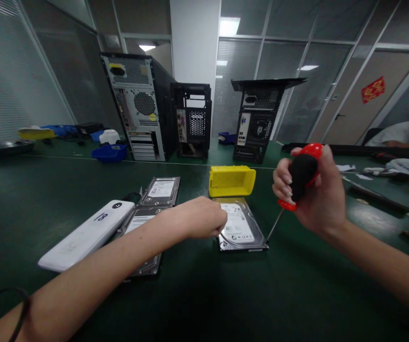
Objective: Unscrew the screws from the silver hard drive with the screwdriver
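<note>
A hard drive (238, 223) with a white label lies flat on the green table. My left hand (204, 217) is closed at its left edge, fingers curled against it; the thumb and fingertips are partly hidden. In my right hand (309, 190) is a red and black screwdriver (303, 173), its handle gripped in the fist. The shaft slants down to the left, and its tip meets the drive's near right corner. Just behind the drive stands a yellow plastic bin (232, 182), tipped with its opening towards me.
Left of the drive lie more hard drives (160, 190) and a white device marked 18 (87, 235), partly under my left forearm. Computer cases (144, 107) stand at the back, with blue bins (109, 153) beside them. Loose parts (378, 197) and a seated person (400, 133) are at right.
</note>
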Tool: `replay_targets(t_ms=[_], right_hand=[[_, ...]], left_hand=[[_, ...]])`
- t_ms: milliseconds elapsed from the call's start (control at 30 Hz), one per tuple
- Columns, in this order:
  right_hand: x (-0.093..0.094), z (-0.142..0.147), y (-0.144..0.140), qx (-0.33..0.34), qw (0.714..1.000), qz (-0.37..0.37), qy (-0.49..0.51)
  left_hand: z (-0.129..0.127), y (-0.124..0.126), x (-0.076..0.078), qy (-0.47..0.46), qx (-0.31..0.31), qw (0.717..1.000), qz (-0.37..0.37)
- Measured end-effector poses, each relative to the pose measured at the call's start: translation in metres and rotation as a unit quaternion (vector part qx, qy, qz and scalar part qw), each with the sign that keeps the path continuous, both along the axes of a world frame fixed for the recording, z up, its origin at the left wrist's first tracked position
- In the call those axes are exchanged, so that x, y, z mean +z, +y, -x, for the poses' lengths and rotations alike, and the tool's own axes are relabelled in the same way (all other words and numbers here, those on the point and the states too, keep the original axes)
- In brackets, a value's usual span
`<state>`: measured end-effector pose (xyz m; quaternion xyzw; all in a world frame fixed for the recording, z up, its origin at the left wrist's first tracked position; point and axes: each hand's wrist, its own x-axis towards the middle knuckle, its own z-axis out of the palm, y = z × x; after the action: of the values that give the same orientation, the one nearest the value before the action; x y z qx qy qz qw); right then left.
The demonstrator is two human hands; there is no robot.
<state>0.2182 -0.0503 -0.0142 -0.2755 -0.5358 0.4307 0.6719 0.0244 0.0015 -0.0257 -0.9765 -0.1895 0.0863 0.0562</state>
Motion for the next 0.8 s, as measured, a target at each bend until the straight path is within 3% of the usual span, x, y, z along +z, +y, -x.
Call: replay_targets(t_ms=[200, 500, 567, 633, 700, 800], right_hand=[[0.001, 0.003, -0.003, -0.037, 0.999, 0.004, 0.0], [0.0, 0.003, 0.003, -0.027, 1.0, 0.002, -0.003], [-0.001, 0.003, 0.002, -0.044, 0.998, 0.006, -0.038], [-0.001, 0.004, 0.001, -0.068, 0.996, 0.009, -0.05], [-0.002, 0.004, 0.0, -0.082, 0.996, 0.001, -0.035], [-0.002, 0.005, -0.003, -0.076, 0.997, 0.003, -0.023]], left_hand=[[0.0, -0.003, 0.0, -0.005, -0.001, 1.0, 0.007], [-0.006, -0.007, 0.001, -0.053, 0.01, 0.998, -0.02], [-0.011, -0.009, -0.002, -0.085, -0.017, 0.996, -0.03], [-0.016, -0.013, -0.008, -0.124, -0.116, 0.985, -0.041], [-0.021, -0.017, -0.016, -0.141, -0.172, 0.974, -0.049], [-0.026, -0.024, -0.027, -0.13, -0.195, 0.97, -0.068]])
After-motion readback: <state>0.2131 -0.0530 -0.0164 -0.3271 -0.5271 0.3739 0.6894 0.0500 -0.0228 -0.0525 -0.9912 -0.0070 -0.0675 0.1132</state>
